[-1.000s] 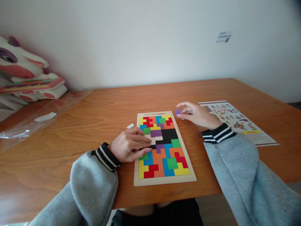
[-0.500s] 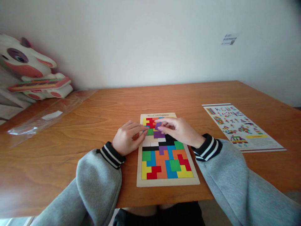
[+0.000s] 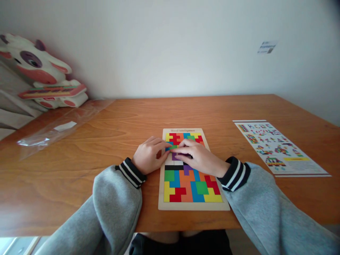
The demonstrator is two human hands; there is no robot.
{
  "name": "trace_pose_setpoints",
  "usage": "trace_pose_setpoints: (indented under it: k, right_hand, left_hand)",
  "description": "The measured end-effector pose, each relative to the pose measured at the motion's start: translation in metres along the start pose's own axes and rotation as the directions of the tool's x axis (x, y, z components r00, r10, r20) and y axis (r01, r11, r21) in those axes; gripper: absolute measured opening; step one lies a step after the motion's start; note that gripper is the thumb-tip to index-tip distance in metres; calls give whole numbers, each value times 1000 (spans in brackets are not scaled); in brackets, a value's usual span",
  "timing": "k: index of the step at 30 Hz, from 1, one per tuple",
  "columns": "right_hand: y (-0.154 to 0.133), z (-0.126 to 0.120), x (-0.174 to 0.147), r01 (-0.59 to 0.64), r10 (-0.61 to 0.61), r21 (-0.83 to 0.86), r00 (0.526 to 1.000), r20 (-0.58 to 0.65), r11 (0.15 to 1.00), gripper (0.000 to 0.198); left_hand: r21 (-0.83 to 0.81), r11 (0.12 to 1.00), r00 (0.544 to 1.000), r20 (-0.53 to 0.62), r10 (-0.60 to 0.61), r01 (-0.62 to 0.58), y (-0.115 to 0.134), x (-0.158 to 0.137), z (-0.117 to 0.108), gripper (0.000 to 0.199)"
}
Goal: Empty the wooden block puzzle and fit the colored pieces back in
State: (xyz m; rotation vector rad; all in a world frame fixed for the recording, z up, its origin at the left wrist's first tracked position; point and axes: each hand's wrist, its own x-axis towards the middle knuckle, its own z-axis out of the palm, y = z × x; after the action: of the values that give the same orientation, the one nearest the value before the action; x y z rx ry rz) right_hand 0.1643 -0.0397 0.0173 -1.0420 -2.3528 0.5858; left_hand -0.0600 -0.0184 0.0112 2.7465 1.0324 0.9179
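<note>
A wooden puzzle board (image 3: 161,198) with colored, blocky pieces lies in front of me, its printed heading at the far end. My left hand (image 3: 149,156) is at its left side, thumb and fingers curled toward each other in a pinch by a green puzzle piece (image 3: 174,146). Whatever may be between those fingertips is hidden. My right hand (image 3: 200,157) reaches over the board from the right. Its fingers are stretched out and apart from the thumb, the tips at the green piece and a purple piece (image 3: 174,156). Part of the board's middle is covered by this hand.
A printed sheet of colored pictures (image 3: 281,148) lies to the right. On the left are a clear plastic bag (image 3: 39,142) and a cow-shaped toy with a keyboard (image 3: 53,90). A wall (image 3: 170,49) stands behind the wooden table (image 3: 127,117).
My right hand has come down and left, its fingertips now close to my left fingertips. Colored pieces at the board's far right are uncovered. The whole view has shifted slightly.
</note>
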Motion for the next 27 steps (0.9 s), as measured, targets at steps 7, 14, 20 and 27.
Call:
trace_pose_setpoints:
  k: [7, 14, 20, 27]
  right_hand:
    - [1, -3, -3, -43, 41, 86, 999, 30, 995, 28]
    - [6, -3, -1, -32, 46, 169, 996, -82, 985, 24]
    - [7, -1, 1, -148, 189, 238, 968, -164, 960, 21]
    - [11, -7, 0, -194, 339, 426, 892, -298, 884, 28]
  left_hand:
    - [-33, 998, 998, 21, 53, -53, 2, 1, -2, 19]
    - [-75, 975, 977, 14, 212, -211, 2, 0, -8, 34]
    - [-165, 928, 933, 79, 350, -334, 0, -1, -4, 39]
    - [14, 973, 971, 62, 229, -230, -28, -3, -19, 35]
